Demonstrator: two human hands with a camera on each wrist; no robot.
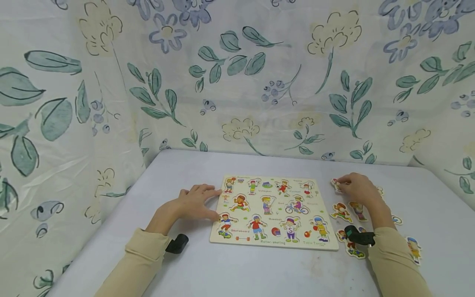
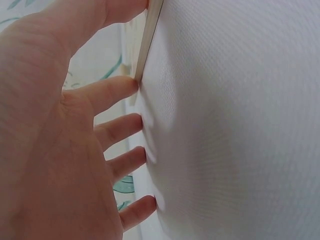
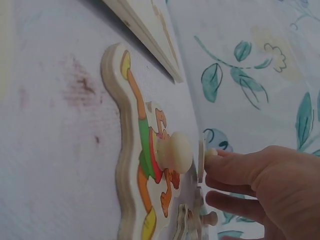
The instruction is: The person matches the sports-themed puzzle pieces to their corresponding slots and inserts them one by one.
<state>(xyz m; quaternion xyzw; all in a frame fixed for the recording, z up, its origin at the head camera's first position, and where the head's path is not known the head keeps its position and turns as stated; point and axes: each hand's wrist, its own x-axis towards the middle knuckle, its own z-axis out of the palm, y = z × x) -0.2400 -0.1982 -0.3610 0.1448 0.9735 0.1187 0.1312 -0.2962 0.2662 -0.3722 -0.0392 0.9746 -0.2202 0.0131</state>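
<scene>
A wooden puzzle board printed with sports figures lies flat on the table. At its left edge rests my left hand; in the left wrist view its fingers are spread and straight, thumb and index fingertips at the board's side. My right hand is past the board's far right corner, thumb and fingers pinching the small knob of a puzzle piece. Seen edge-on in the right wrist view, this piece hides its picture. Closer to that camera lies a runner piece with a round wooden knob.
Several loose knobbed pieces lie right of the board, among them the runner piece, a skateboarder piece and one in yellow and blue. The right forearm covers part of them. A floral curtain hangs behind the table.
</scene>
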